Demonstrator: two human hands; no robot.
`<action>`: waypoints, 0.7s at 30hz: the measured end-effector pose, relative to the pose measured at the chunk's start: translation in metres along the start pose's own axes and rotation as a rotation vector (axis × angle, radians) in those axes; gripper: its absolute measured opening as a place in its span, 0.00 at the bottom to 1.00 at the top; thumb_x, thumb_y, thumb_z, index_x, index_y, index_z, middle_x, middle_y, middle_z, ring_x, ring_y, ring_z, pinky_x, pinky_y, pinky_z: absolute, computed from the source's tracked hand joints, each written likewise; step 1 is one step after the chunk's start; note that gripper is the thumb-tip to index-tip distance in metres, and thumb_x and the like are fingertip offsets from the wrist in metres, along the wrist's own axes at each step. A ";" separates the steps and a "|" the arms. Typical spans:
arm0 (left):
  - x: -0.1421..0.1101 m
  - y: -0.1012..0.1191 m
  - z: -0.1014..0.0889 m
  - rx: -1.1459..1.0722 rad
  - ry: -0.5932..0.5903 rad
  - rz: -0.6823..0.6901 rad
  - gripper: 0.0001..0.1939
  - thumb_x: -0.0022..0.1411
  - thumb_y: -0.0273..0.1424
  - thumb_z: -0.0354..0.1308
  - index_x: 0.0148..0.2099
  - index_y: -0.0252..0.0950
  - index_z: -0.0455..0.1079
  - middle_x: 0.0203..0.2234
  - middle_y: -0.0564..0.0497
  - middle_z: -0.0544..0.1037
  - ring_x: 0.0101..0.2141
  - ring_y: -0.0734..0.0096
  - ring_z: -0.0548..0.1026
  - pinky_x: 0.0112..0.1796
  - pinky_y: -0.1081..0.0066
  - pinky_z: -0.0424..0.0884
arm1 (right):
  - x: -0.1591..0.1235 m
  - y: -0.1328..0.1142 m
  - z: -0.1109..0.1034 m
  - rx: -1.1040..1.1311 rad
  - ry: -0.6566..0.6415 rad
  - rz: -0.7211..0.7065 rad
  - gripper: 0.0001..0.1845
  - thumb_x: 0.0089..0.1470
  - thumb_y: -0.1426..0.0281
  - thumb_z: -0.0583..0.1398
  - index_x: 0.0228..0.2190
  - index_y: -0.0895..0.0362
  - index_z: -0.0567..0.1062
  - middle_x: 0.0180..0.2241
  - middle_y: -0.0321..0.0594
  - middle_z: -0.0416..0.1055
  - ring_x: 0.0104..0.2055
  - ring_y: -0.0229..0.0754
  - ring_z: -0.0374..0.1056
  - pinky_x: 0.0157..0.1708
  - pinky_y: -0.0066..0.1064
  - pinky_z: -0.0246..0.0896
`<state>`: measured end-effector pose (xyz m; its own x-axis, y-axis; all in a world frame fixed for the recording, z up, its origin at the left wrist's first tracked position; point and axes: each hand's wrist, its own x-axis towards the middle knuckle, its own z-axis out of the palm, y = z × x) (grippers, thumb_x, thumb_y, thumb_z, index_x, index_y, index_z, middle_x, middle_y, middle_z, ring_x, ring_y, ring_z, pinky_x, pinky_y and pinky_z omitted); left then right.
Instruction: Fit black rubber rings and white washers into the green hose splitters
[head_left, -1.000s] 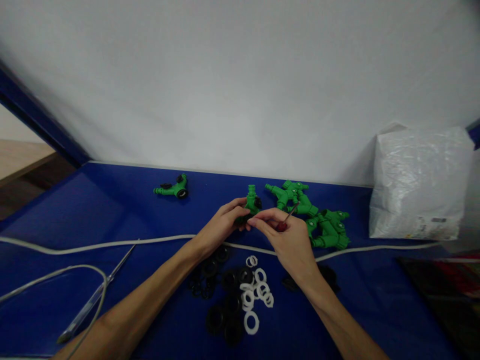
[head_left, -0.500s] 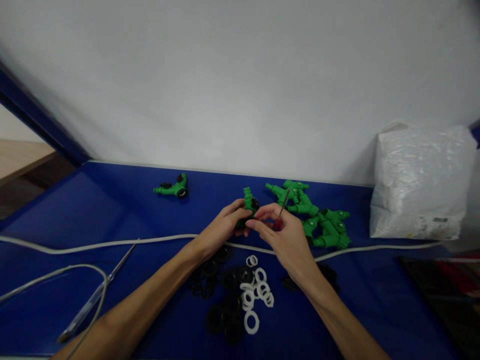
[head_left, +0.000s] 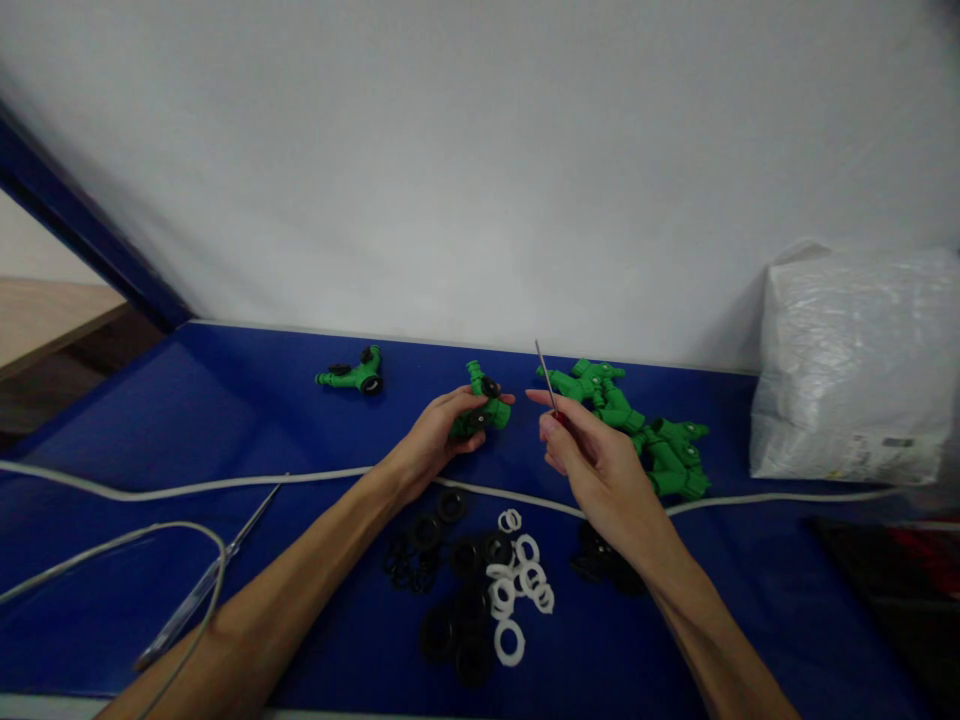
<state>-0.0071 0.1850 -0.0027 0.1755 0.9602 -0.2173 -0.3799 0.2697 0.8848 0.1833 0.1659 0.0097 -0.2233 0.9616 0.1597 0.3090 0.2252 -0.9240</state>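
Observation:
My left hand (head_left: 450,425) is closed around a green Y-shaped hose connector (head_left: 495,412) with black valve knobs. In my right hand (head_left: 581,440) is a small screwdriver (head_left: 546,375), its red handle in my grip and its thin metal shaft pointing up. The two hands are apart, and the screwdriver does not touch the connector. Below them on the blue table (head_left: 360,620) lie white plastic rings (head_left: 509,642) and black rings (head_left: 439,632). Beyond my right hand is a pile of green connectors (head_left: 675,455), partly hidden by that hand.
Another green connector with black knobs (head_left: 352,376) lies at the back left. A white cable (head_left: 150,494) crosses the table beneath my hands. A long clear-handled screwdriver (head_left: 195,600) lies at the left. A wrapped white package (head_left: 851,370) stands at the right, near the wall.
My right hand has drawn away from the connector to the right, with the screwdriver now more upright and tipped left. My left hand has shifted slightly left and turned the connector.

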 end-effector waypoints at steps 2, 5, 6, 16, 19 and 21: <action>0.001 0.000 -0.003 0.014 0.002 0.010 0.13 0.58 0.33 0.61 0.44 0.31 0.78 0.39 0.45 0.79 0.21 0.82 0.61 0.23 0.76 0.57 | -0.002 -0.002 -0.005 -0.107 0.018 -0.043 0.18 0.64 0.59 0.57 0.52 0.53 0.74 0.33 0.37 0.74 0.32 0.39 0.70 0.32 0.30 0.63; 0.002 -0.001 -0.004 0.010 0.012 0.014 0.13 0.58 0.32 0.61 0.44 0.30 0.78 0.35 0.46 0.79 0.20 0.82 0.61 0.22 0.77 0.56 | -0.006 -0.007 -0.009 -0.191 0.056 -0.100 0.12 0.62 0.61 0.60 0.44 0.52 0.75 0.34 0.38 0.78 0.36 0.42 0.75 0.35 0.30 0.66; 0.002 -0.001 -0.004 0.002 0.023 0.012 0.13 0.58 0.31 0.61 0.44 0.30 0.77 0.35 0.46 0.79 0.21 0.82 0.61 0.22 0.77 0.56 | -0.006 -0.009 -0.010 -0.216 0.064 -0.118 0.10 0.61 0.62 0.61 0.42 0.52 0.75 0.35 0.38 0.79 0.36 0.42 0.76 0.35 0.30 0.67; 0.004 -0.004 -0.008 0.012 0.037 0.025 0.13 0.58 0.30 0.61 0.46 0.33 0.76 0.42 0.45 0.80 0.20 0.83 0.62 0.21 0.77 0.57 | -0.009 -0.013 -0.011 -0.373 0.098 -0.297 0.06 0.59 0.67 0.63 0.37 0.52 0.80 0.37 0.37 0.82 0.34 0.44 0.78 0.36 0.34 0.74; 0.006 -0.005 -0.009 0.013 0.026 0.040 0.13 0.57 0.31 0.61 0.45 0.33 0.76 0.41 0.44 0.80 0.20 0.82 0.62 0.21 0.76 0.56 | -0.009 -0.014 -0.010 -0.364 0.105 -0.293 0.05 0.58 0.66 0.63 0.36 0.52 0.81 0.36 0.37 0.82 0.32 0.43 0.78 0.34 0.34 0.74; 0.006 -0.006 -0.009 0.012 0.023 0.041 0.13 0.57 0.31 0.61 0.44 0.33 0.76 0.42 0.44 0.80 0.20 0.82 0.62 0.20 0.76 0.56 | -0.009 -0.014 -0.010 -0.363 0.102 -0.291 0.05 0.57 0.67 0.63 0.35 0.52 0.81 0.35 0.37 0.82 0.31 0.43 0.78 0.33 0.33 0.74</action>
<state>-0.0116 0.1899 -0.0127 0.1394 0.9718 -0.1901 -0.3751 0.2295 0.8981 0.1904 0.1557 0.0242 -0.2617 0.8570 0.4439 0.5545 0.5099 -0.6576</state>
